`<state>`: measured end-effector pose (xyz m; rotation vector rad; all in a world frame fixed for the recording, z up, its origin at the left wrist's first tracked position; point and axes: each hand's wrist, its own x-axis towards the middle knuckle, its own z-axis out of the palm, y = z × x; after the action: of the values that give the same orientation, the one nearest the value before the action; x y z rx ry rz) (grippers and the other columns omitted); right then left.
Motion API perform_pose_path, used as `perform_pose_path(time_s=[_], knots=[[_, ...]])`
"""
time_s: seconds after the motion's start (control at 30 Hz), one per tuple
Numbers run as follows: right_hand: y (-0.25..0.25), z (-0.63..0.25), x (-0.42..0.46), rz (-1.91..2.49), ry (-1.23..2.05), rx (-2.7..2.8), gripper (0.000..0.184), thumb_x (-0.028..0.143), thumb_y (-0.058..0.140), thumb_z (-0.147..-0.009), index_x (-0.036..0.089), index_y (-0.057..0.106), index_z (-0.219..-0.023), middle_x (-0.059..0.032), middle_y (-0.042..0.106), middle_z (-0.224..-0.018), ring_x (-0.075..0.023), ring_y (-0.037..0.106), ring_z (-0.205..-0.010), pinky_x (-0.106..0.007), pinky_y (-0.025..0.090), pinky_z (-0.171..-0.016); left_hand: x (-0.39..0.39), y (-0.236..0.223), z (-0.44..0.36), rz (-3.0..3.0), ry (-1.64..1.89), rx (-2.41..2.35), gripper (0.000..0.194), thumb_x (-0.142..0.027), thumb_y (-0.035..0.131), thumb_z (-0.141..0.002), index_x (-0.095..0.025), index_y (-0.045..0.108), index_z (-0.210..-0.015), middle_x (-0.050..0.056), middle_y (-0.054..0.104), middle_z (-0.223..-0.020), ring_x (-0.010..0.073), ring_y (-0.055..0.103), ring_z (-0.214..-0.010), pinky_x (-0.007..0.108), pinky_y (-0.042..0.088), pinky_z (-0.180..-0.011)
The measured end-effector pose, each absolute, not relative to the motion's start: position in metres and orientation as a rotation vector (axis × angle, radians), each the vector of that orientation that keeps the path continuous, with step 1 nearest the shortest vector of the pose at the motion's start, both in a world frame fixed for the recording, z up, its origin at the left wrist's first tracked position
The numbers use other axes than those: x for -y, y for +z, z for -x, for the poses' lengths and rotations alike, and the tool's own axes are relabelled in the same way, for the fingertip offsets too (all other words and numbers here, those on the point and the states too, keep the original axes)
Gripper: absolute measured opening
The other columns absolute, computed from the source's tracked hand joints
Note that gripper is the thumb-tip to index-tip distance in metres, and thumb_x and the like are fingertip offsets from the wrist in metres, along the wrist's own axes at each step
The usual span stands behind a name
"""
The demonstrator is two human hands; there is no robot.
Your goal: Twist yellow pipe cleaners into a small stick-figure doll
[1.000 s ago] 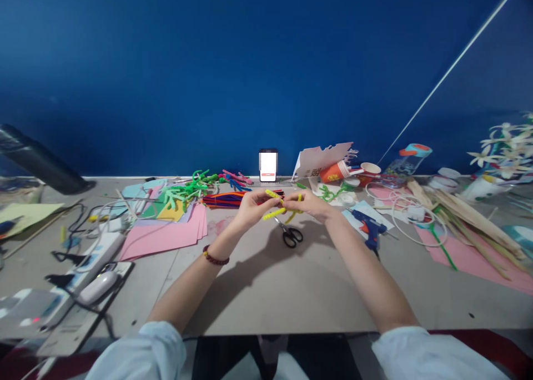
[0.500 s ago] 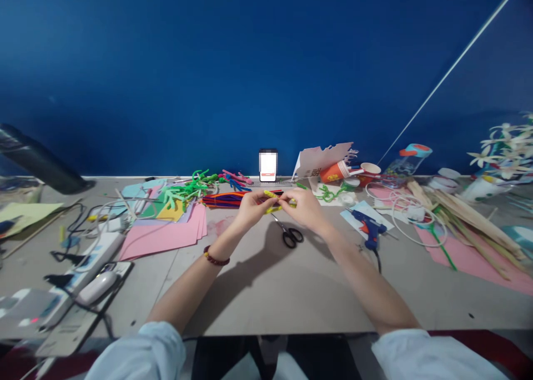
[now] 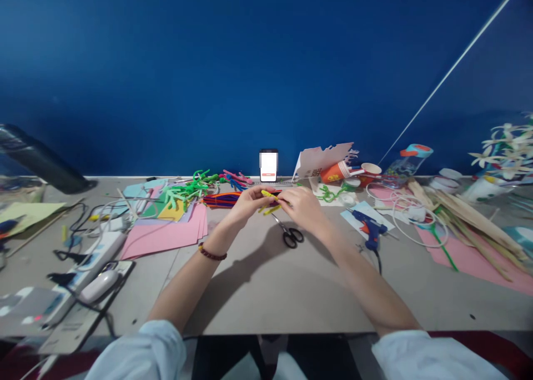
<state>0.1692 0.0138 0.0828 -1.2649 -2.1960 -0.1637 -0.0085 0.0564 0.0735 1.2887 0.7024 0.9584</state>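
Both hands meet above the middle of the table around a bent yellow pipe cleaner. My left hand pinches one side of it between thumb and fingers. From the other side, my right hand grips it with closed fingertips, which partly cover it. Just below the hands, black-handled scissors lie on the table with their blades toward the hands. Behind the left hand lies a bundle of orange, red and purple pipe cleaners.
Green pipe cleaner pieces lie near pink paper on the left. A lit phone stands against the wall. To the right are a blue glue gun and orange paper cups. A power strip sits front left.
My right hand has turned slightly, its back now more toward me, and the yellow pipe cleaner has shifted between the fingers. My left hand has moved slightly left.
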Motion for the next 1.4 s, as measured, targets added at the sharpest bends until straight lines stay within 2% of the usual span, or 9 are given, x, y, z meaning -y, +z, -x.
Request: perform_pose_path(time_s=[0.2,0.47,0.87,1.17,1.4], knots=[[0.084,-0.171,-0.012,1.300,-0.121,2.167,0.020,0.023,0.050,-0.094,0.021,0.070,-0.090,-0.0043,0.074,-0.091,-0.0208,0.065,-0.085,-0.033,0.042,-0.074,-0.057,0.077,0.014,-1.377,0.913,-0.740,0.029,-0.029,0.081,-0.064,-0.013,0.072,-0.086,0.008,0.075,-0.084,0.0176,0.069,-0.080,0.031,0.053,-0.078],[0.083,-0.173,-0.013,1.316,-0.086,2.120,0.018,0.021,0.052,-0.092,0.022,0.070,-0.086,-0.0042,0.074,-0.092,-0.0204,0.064,-0.084,-0.033,0.043,-0.073,-0.056,0.074,0.013,-1.537,0.924,-0.706,0.030,-0.021,0.074,-0.068,-0.011,0.071,-0.097,0.011,0.075,-0.095,0.0212,0.071,-0.088,0.034,0.057,-0.081],[0.085,-0.175,-0.013,1.304,0.196,2.073,0.019,0.026,0.052,-0.092,0.024,0.069,-0.083,-0.0019,0.071,-0.085,-0.0179,0.063,-0.078,-0.030,0.044,-0.067,-0.051,0.074,0.012,-2.176,1.163,-0.832,0.014,-0.015,0.064,-0.079,-0.016,0.073,-0.090,0.007,0.075,-0.088,0.0182,0.070,-0.081,0.027,0.056,-0.072],[0.086,-0.178,-0.014,1.339,0.170,2.084,0.017,0.025,0.053,-0.091,0.023,0.069,-0.086,-0.0028,0.072,-0.090,-0.0192,0.063,-0.083,-0.031,0.045,-0.072,-0.049,0.077,0.014,-2.724,1.189,-0.826,0.016,-0.023,0.059,-0.088,-0.019,0.072,-0.096,0.007,0.073,-0.083,0.0160,0.066,-0.074,0.025,0.048,-0.066],[0.087,-0.173,-0.014,1.279,0.047,2.164,0.018,0.021,0.050,-0.093,0.021,0.067,-0.084,-0.0041,0.072,-0.086,-0.0199,0.063,-0.083,-0.035,0.040,-0.079,-0.046,0.081,0.013,-2.748,1.100,-0.934,0.025,-0.032,0.053,-0.091,-0.019,0.074,-0.085,0.008,0.070,-0.075,0.0178,0.063,-0.069,0.027,0.045,-0.066]])
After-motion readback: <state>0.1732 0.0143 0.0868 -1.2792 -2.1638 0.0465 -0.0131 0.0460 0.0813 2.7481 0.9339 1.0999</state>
